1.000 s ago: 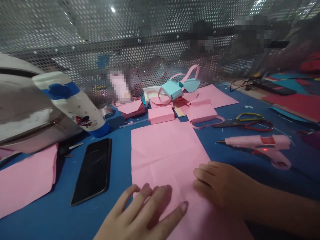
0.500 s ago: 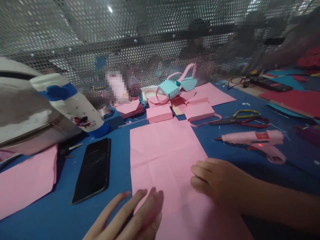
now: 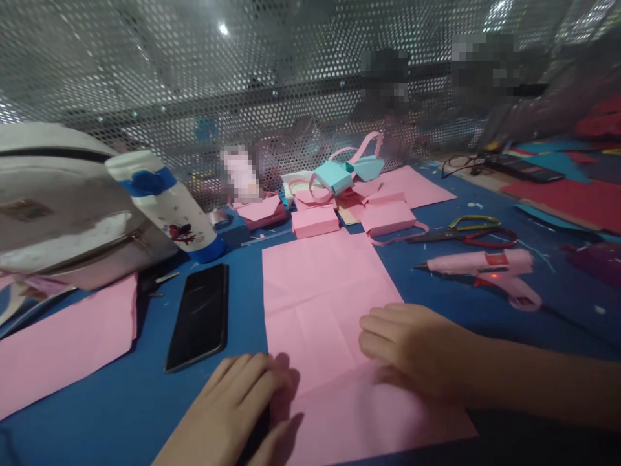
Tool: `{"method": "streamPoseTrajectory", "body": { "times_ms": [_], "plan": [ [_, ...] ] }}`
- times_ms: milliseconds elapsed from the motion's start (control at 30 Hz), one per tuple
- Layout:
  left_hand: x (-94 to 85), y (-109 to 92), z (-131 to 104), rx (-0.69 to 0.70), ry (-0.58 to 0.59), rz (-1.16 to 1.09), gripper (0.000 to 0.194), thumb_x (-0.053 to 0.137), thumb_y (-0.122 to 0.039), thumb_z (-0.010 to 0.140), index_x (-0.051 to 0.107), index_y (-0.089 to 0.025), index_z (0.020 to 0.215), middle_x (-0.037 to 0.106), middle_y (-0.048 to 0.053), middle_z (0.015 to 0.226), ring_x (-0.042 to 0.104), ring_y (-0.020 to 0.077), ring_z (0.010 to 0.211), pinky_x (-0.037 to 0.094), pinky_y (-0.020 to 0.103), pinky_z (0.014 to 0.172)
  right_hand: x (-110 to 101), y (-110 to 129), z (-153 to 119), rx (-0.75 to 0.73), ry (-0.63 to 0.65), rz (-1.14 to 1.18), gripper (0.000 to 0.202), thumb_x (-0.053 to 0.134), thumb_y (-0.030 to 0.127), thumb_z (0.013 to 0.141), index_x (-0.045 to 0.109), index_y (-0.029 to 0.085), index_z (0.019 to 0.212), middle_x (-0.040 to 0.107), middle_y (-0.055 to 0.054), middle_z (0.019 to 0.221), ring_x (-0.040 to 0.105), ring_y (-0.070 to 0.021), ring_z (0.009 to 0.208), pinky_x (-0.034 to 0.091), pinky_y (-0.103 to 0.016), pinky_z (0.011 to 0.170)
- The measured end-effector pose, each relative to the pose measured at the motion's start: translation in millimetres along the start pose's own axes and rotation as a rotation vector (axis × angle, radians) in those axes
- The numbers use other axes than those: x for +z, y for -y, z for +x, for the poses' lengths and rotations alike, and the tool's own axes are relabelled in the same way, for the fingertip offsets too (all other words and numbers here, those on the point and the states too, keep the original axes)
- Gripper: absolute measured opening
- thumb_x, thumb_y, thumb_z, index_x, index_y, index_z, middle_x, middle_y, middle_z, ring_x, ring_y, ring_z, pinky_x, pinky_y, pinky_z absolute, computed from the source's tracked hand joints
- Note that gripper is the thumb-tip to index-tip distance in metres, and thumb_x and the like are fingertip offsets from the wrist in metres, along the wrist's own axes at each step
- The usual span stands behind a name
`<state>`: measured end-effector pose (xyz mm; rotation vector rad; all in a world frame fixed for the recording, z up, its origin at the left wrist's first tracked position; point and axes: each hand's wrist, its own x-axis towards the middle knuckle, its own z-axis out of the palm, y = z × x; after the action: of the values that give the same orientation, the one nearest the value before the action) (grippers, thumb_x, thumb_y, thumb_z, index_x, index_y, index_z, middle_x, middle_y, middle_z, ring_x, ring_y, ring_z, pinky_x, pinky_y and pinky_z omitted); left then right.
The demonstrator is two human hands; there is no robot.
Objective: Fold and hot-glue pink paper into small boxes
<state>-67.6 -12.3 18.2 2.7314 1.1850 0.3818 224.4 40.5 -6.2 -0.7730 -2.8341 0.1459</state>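
Note:
A large creased sheet of pink paper (image 3: 310,285) lies on the blue tabletop before me. At its lower left edge is my left hand (image 3: 233,401), open, its fingers side by side over the paper and the thumb held apart. My right hand (image 3: 412,343) rests on the right part of the sheet, with its fingers laid side by side and slightly bent; its thumb is hidden. Beyond the sheet sit several small pink paper bags (image 3: 315,221) with strip handles, and blue-green ones (image 3: 334,176) on top of them.
On the right lie a pink glue gun (image 3: 485,262) with a lit red light, scissors (image 3: 466,234) and red paper (image 3: 567,200). To the left are a phone (image 3: 198,317), folded pink paper (image 3: 77,343), a leaning bottle (image 3: 169,213) and a pale bag (image 3: 72,207). A perforated metal panel (image 3: 194,71) stands behind.
My left hand has drawn its spread fingers together and come down at the paper's left edge. The right hand has shifted slightly left on the sheet. The view has turned a little left.

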Motion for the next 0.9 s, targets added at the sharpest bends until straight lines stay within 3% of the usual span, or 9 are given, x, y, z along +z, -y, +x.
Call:
{"method": "streamPoseTrajectory", "body": {
  "times_ms": [100, 200, 333, 633, 900],
  "plan": [
    [12.7, -7, 13, 0.009, 0.034, 0.001, 0.014, 0.054, -0.037, 0.095, 0.059, -0.023, 0.096, 0.068, 0.003, 0.1, 0.058, 0.0203, 0.078, 0.043, 0.031, 0.069, 2, 12, 10, -0.072, -0.024, 0.02, 0.022, 0.062, 0.039, 0.093, 0.055, 0.019, 0.088, 0.061, -0.002, 0.087, 0.049, -0.0195, 0.076, 0.032, -0.032, 0.067],
    [25.2, -7, 19, 0.1, 0.001, 0.051, 0.013, 0.046, -0.02, 0.098, 0.058, -0.022, 0.092, 0.067, 0.001, 0.092, 0.054, 0.0186, 0.068, 0.032, 0.033, 0.063, 11, 16, 18, -0.118, -0.064, -0.007, 0.014, 0.054, 0.028, 0.098, 0.055, 0.019, 0.087, 0.059, -0.002, 0.085, 0.046, -0.0186, 0.074, 0.03, -0.032, 0.066],
    [32.1, -2, 22, 0.116, 0.01, 0.068, 0.019, 0.044, -0.015, 0.097, 0.055, -0.02, 0.083, 0.06, -0.001, 0.074, 0.05, 0.0178, 0.063, 0.025, 0.033, 0.061, 19, 12, 24, -0.122, -0.095, 0.009, 0.02, 0.046, 0.024, 0.101, 0.054, 0.02, 0.084, 0.057, 0.0, 0.08, 0.043, -0.0177, 0.071, 0.027, -0.032, 0.064],
    [41.5, 3, 21, 0.139, -0.055, 0.144, 0.02, 0.045, -0.011, 0.096, 0.056, -0.021, 0.083, 0.059, -0.002, 0.07, 0.05, 0.0188, 0.065, 0.023, 0.035, 0.063, 15, 13, 30, -0.107, -0.042, -0.03, 0.02, 0.052, 0.014, 0.095, 0.052, 0.019, 0.076, 0.053, 0.001, 0.073, 0.039, -0.0164, 0.064, 0.025, -0.032, 0.06],
    [35.9, 3, 22, 0.11, -0.146, 0.173, 0.032, 0.043, -0.011, 0.097, 0.051, -0.02, 0.067, 0.053, -0.003, 0.056, 0.049, 0.0159, 0.058, 0.023, 0.034, 0.06, 22, 11, 29, -0.15, -0.03, -0.11, 0.018, 0.052, 0.008, 0.09, 0.05, 0.02, 0.077, 0.049, 0.001, 0.069, 0.034, -0.0165, 0.06, 0.017, -0.032, 0.056]
  ]
}}
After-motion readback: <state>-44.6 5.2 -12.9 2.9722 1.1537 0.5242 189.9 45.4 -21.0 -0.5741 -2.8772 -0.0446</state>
